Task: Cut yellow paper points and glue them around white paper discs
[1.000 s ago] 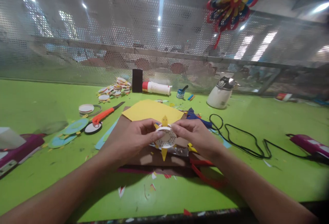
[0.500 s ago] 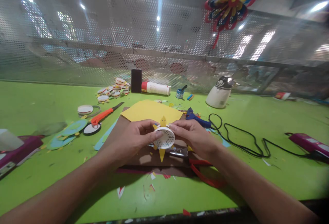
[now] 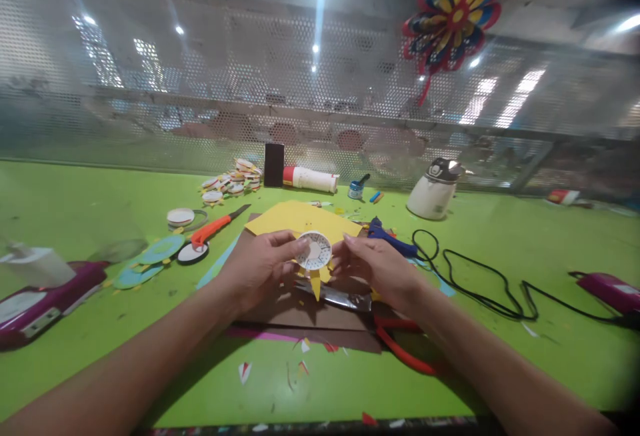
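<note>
My left hand (image 3: 261,268) pinches a small white paper disc with yellow points (image 3: 314,257) at its left rim. My right hand (image 3: 376,264) is closed on the same disc from the right. Both hold it just above a brown sheet (image 3: 300,308) on the green table (image 3: 90,209). A yellow sheet (image 3: 295,219) lies directly behind the disc. A shiny clear strip (image 3: 336,297) rests on the brown sheet under my hands.
An orange utility knife (image 3: 216,225), paper rings and blue discs (image 3: 160,249) lie at the left. A blue glue gun (image 3: 391,237) with black cable (image 3: 480,283) sits to the right. Red scissors (image 3: 403,349) lie near my right wrist. A white kettle (image 3: 433,191), glue tube (image 3: 310,179) and mesh wall stand behind.
The disc has tilted up so its top point no longer shows, and both hands have shifted slightly away from me. The view has dipped a little.
</note>
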Tool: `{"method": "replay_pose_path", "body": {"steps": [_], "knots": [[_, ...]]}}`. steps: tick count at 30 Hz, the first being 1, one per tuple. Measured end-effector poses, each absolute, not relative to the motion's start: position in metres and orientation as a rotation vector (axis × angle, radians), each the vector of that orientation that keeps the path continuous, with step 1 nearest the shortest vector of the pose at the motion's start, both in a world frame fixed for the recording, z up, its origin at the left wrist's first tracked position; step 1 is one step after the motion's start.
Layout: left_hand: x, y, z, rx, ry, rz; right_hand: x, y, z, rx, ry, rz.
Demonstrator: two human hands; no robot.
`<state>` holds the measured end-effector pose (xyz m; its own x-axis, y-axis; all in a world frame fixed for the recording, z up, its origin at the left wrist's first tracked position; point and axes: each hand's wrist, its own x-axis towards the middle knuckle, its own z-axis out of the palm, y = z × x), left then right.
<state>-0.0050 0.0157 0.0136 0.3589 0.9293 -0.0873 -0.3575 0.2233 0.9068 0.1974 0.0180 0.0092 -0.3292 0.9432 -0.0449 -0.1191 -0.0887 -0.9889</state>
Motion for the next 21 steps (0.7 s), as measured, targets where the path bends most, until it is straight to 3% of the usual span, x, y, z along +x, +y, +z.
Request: {"method": "replay_pose_path", "body": {"steps": [5,12,21], "knots": [[-0.009,0.024,0.010,0.952,0.790,1.098,0.188,0.012,0.010,-1.084,-1.404,1.560],[-0.006,0.022,0.009,0.945,0.793,1.100,0.181,0.004,0.008,-1.120,-1.804,1.269],[-0.001,0.018,0.008,0.911,0.797,1.070,0.177,0.005,0.002,-1.185,-1.701,1.225]]}}
